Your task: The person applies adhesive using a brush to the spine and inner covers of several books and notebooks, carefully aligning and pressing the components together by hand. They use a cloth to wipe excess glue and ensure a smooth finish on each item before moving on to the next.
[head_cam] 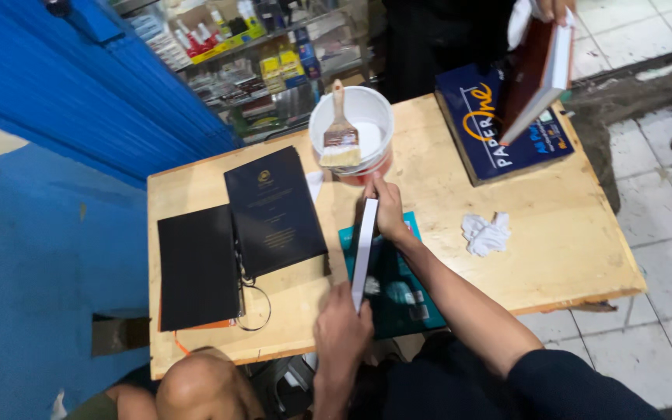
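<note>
Below, on the wooden bench [554, 233], the person holds a white book block [364, 253] on edge, its long side running from near to far over a teal mat [398, 299]. The left hand [341, 327] is closed around the near end, and the right hand [389, 210] pinches the far end between fingers and thumb. Gripped at both ends like this, the block stands steady with its narrow white face turned up, probably so that face can be worked on or checked.

Just beyond the right hand sits a white bucket [367, 109] with a wide brush [341, 136] laid across its rim, bristles resting over the white contents; laid so, the wet bristles stay off the wood and the handle stays within reach. A crumpled white rag [485, 233] lies to the right of the block, near at hand for wiping.

To the left, apart from the block, lie two dark covers [274, 210], one overlapping the other, with a loop of thin cord [257, 311] at their lower edge.

At the far right corner rests a blue paper ream [499, 148]. Another person's hand [554, 8] holds a brown-covered book [534, 70] tilted above it.
</note>
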